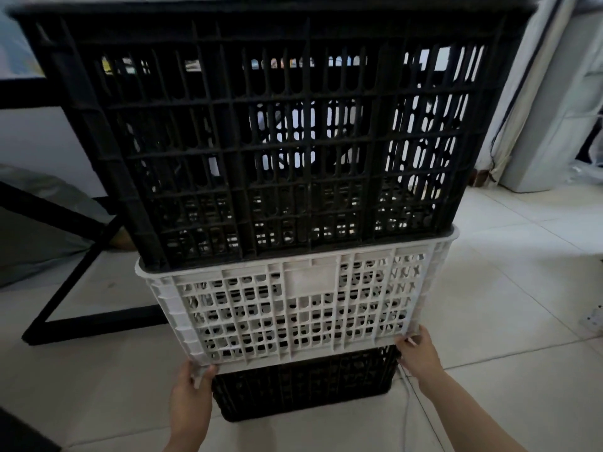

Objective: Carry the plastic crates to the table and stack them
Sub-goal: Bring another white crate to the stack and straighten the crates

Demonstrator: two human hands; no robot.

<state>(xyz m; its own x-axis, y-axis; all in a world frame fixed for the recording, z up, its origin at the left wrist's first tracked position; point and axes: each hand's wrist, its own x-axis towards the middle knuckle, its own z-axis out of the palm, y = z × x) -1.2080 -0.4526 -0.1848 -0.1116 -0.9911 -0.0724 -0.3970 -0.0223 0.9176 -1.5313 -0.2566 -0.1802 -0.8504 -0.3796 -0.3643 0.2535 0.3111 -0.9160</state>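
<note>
Three slatted plastic crates stand stacked on the tiled floor right in front of me. A big black crate (261, 132) sits on top, nested into a white crate (293, 305). Under the white one a smaller black crate (303, 386) rests on the floor. My left hand (191, 399) grips the white crate's lower left corner. My right hand (421, 355) holds its lower right corner. The white crate tilts slightly, its left side lower. The stack hides most of what lies behind it.
A black metal table frame (75, 285) with a diagonal leg stands at the left, its top edge (29, 93) at upper left. A grey bag (39, 223) lies under it. White fabric and cables (509, 125) hang at the right. A power strip (592, 318) lies on the tiles.
</note>
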